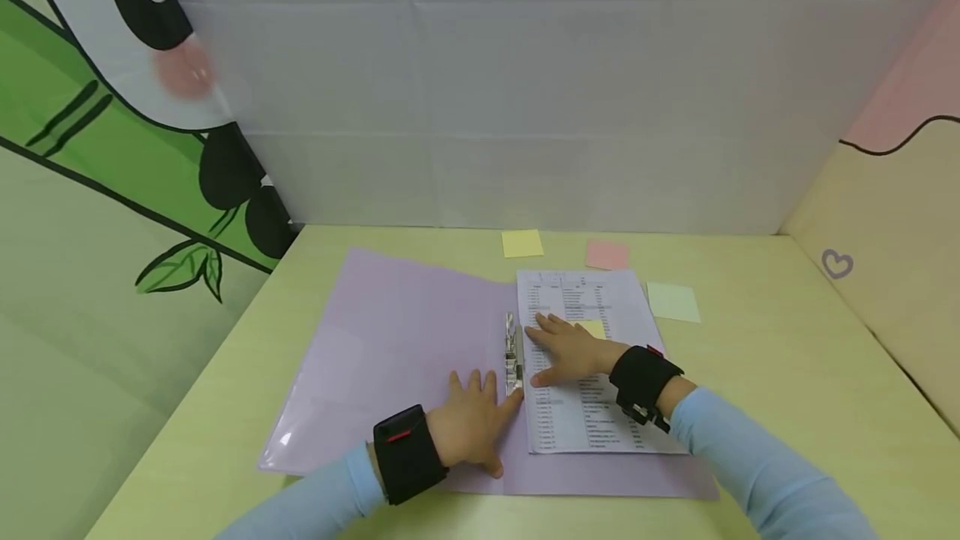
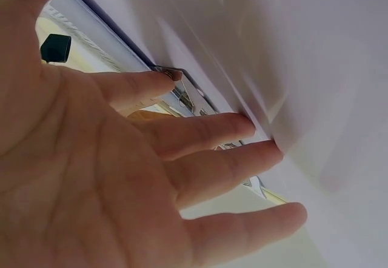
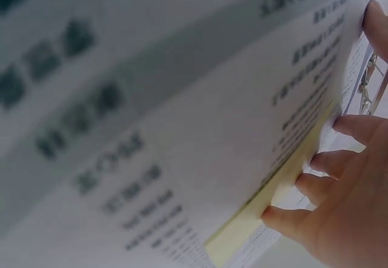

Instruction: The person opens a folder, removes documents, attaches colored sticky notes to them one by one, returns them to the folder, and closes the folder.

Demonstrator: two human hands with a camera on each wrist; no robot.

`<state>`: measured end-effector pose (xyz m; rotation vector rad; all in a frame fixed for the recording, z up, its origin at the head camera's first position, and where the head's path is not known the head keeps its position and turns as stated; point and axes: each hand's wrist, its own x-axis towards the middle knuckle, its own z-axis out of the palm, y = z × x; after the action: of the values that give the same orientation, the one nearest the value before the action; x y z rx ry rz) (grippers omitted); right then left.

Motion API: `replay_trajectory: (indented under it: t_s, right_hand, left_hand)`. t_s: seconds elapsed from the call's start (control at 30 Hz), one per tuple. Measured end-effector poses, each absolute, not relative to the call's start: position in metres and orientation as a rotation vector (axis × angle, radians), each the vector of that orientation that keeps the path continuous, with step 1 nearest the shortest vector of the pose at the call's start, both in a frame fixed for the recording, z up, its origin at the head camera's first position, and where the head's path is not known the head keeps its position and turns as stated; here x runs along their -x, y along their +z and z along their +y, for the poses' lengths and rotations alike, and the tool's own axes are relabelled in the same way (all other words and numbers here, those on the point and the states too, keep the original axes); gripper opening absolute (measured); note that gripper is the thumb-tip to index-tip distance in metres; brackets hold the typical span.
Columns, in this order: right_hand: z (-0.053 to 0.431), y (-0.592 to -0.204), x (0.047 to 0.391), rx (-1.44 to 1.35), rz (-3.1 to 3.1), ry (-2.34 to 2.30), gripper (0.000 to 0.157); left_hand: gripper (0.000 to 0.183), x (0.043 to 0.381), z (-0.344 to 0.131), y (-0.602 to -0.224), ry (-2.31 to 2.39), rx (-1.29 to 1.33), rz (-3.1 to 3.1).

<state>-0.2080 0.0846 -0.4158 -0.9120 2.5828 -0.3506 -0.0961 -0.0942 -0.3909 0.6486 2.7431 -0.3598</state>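
Observation:
A light purple folder (image 1: 397, 323) lies opened out on the table, with a metal clip (image 1: 513, 348) along its middle. On its right side rests a stack of printed sheets (image 1: 558, 432). A yellow sticky note (image 1: 592, 328) sits on the top sheet, partly covered by my right hand (image 1: 572, 352), whose spread fingers rest on the page near its left edge. My left hand (image 1: 472, 423) has its fingers spread over the folder's inner side, one fingertip close to the clip's lower end. In the left wrist view the palm (image 2: 91, 177) faces the camera, holding nothing.
Behind the folder, a yellow sticky note (image 1: 522, 243) and a pink one (image 1: 607, 254) lie on the pale yellow table (image 1: 787, 340). A pale green note (image 1: 672, 302) is right of the sheets. A white panel (image 1: 525, 107) stands along the table's back edge.

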Motion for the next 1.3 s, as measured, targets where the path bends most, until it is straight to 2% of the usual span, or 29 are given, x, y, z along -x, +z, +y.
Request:
replay_trajectory:
  t_s: [0.23, 0.53, 0.8, 1.3]
  right_hand:
    - [0.076, -0.417, 0.199, 0.920, 2.614, -0.335, 0.089]
    - [0.059, -0.421, 0.181, 0.798, 2.671, -0.358, 0.095]
    - [0.067, -0.416, 0.186, 0.810, 2.654, -0.453, 0.104]
    - [0.076, -0.416, 0.176, 0.711, 2.580, -0.464, 0.102]
  left_hand:
    - [0.100, 0.094, -0.095, -0.392, -0.410, -0.641, 2.760]
    - [0.099, 0.086, -0.104, -0.393, -0.494, -0.682, 2.772]
    - [0.100, 0.078, -0.115, -0.395, -0.483, -0.686, 2.726]
    - [0.103, 0.076, -0.112, -0.397, -0.487, -0.699, 2.724]
